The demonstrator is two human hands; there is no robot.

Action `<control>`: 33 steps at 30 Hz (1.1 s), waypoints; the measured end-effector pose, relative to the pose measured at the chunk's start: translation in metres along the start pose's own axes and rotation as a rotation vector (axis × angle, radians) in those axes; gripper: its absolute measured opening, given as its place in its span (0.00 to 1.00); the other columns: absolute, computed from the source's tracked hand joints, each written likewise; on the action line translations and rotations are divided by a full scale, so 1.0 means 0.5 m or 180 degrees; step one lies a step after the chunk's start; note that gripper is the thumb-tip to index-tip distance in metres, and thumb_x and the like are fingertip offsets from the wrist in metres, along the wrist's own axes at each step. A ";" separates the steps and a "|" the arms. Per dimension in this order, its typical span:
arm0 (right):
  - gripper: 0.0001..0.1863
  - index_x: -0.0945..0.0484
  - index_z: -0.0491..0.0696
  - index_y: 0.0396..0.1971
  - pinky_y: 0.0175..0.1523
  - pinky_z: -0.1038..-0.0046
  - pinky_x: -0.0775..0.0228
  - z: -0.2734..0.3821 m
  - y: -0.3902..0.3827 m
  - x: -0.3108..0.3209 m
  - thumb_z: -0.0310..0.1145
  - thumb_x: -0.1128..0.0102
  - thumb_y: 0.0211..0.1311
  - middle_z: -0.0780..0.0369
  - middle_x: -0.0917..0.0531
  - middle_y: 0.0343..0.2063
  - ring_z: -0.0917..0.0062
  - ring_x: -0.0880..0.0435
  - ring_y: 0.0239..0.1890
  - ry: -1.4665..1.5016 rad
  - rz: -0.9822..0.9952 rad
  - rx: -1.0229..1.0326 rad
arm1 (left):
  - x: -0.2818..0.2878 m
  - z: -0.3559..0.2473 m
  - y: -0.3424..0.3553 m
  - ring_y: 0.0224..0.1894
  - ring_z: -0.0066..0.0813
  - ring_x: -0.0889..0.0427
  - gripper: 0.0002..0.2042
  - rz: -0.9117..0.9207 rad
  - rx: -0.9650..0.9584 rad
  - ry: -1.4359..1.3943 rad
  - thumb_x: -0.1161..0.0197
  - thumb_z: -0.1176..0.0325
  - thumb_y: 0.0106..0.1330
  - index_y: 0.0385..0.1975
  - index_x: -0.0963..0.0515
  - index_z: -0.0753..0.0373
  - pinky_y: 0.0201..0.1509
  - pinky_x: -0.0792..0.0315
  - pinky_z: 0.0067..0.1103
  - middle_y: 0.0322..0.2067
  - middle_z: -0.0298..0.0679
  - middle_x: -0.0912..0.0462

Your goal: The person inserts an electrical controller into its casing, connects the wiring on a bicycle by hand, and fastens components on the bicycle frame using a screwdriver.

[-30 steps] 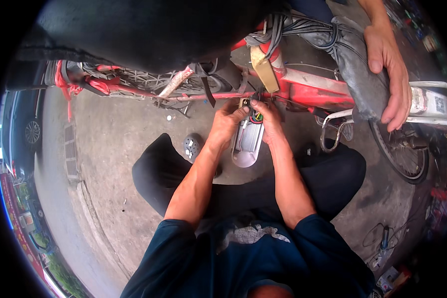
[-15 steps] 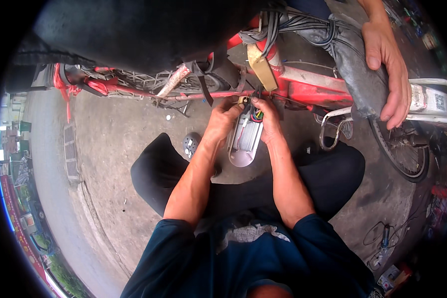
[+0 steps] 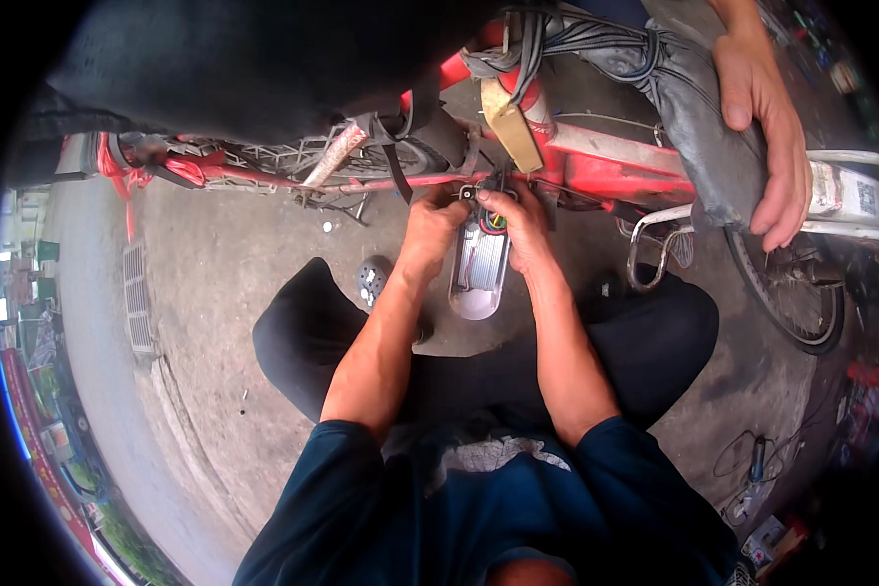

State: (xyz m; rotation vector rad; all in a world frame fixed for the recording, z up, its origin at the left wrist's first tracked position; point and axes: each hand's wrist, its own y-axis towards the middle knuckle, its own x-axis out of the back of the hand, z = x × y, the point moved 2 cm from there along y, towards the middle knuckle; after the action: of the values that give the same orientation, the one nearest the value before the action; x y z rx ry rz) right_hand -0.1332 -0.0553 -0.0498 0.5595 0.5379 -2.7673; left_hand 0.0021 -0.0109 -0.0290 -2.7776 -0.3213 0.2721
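My left hand (image 3: 432,227) is closed at the top left of a silver ribbed oblong housing (image 3: 479,273), its thumb by a small metal piece. My right hand (image 3: 523,227) grips the housing's upper right side, with the thumb near coloured wires (image 3: 492,221) and dark connectors. What exactly the fingertips pinch is too small to tell. The housing's top end sits just below the red bike frame (image 3: 606,181), beneath a hanging tan plate (image 3: 510,129).
Another person's hand (image 3: 779,171) rests on grey padding (image 3: 703,166) at upper right. A white tubular rack (image 3: 645,237) and a wheel (image 3: 811,342) are below it. A black seat (image 3: 254,59) looms above. Tools and cords (image 3: 757,459) lie at lower right, a drain grate (image 3: 137,293) at left.
My hands and the housing have shifted slightly up and left. The tan plate has moved a little left. A dark car at the far left has gone from view.
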 end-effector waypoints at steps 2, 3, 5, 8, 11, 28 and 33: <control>0.21 0.24 0.42 0.42 0.45 0.74 0.32 -0.004 -0.001 0.001 0.35 0.32 0.48 0.61 0.21 0.35 0.77 0.23 0.38 0.0156 -0.0042 -0.0002 | 0.002 0.011 -0.012 0.47 0.29 0.24 0.21 0.0047 0.0152 -0.0567 0.41 0.73 0.58 0.53 0.29 0.71 0.53 0.32 0.23 0.46 0.42 0.22; 0.21 0.24 0.42 0.41 0.45 0.74 0.32 -0.010 -0.002 0.000 0.35 0.32 0.48 0.60 0.20 0.35 0.77 0.23 0.38 0.0314 -0.0074 -0.0018 | 0.006 0.015 -0.019 0.47 0.29 0.24 0.21 0.0077 0.0308 -0.1134 0.41 0.74 0.59 0.53 0.29 0.71 0.53 0.32 0.25 0.46 0.41 0.22; 0.20 0.24 0.41 0.41 0.45 0.74 0.32 -0.020 0.005 0.006 0.34 0.33 0.48 0.61 0.20 0.35 0.77 0.22 0.38 0.0311 -0.0094 -0.0054 | 0.010 0.015 -0.022 0.49 0.31 0.25 0.25 0.0287 0.0385 -0.1391 0.36 0.71 0.57 0.55 0.31 0.71 0.56 0.33 0.27 0.47 0.42 0.23; 0.20 0.23 0.41 0.41 0.46 0.74 0.31 -0.021 0.003 0.003 0.34 0.33 0.48 0.61 0.19 0.34 0.77 0.22 0.38 0.0367 -0.0050 -0.0048 | -0.002 0.008 -0.029 0.55 0.34 0.30 0.28 0.0346 -0.0029 -0.0415 0.34 0.69 0.56 0.57 0.33 0.69 0.62 0.40 0.28 0.51 0.43 0.25; 0.19 0.23 0.42 0.42 0.46 0.74 0.31 -0.016 0.000 0.005 0.33 0.33 0.49 0.61 0.19 0.35 0.77 0.22 0.39 0.0470 0.0014 -0.0031 | -0.002 0.012 -0.032 0.56 0.34 0.31 0.29 0.0336 0.0060 -0.0558 0.34 0.69 0.56 0.58 0.34 0.69 0.62 0.41 0.28 0.51 0.43 0.26; 0.17 0.25 0.46 0.49 0.58 0.72 0.38 -0.051 -0.066 0.023 0.35 0.42 0.61 0.65 0.21 0.45 0.78 0.27 0.51 0.0607 -0.0335 0.0069 | -0.026 0.015 -0.019 0.42 0.32 0.21 0.26 0.0068 0.0122 -0.1000 0.35 0.75 0.51 0.52 0.31 0.75 0.46 0.26 0.25 0.43 0.45 0.22; 0.21 0.27 0.44 0.50 0.57 0.72 0.37 -0.042 -0.078 0.024 0.34 0.42 0.55 0.62 0.22 0.46 0.77 0.26 0.50 0.0280 -0.0380 0.0101 | -0.026 0.017 -0.015 0.39 0.32 0.21 0.23 0.0027 0.0170 -0.0795 0.37 0.75 0.52 0.50 0.30 0.75 0.43 0.25 0.26 0.40 0.46 0.21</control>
State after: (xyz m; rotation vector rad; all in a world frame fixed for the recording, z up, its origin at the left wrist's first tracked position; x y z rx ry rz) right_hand -0.1500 -0.0143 -0.0612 0.6803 0.5647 -2.8790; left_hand -0.0136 -0.0048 -0.0326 -2.6947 -0.3564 0.6230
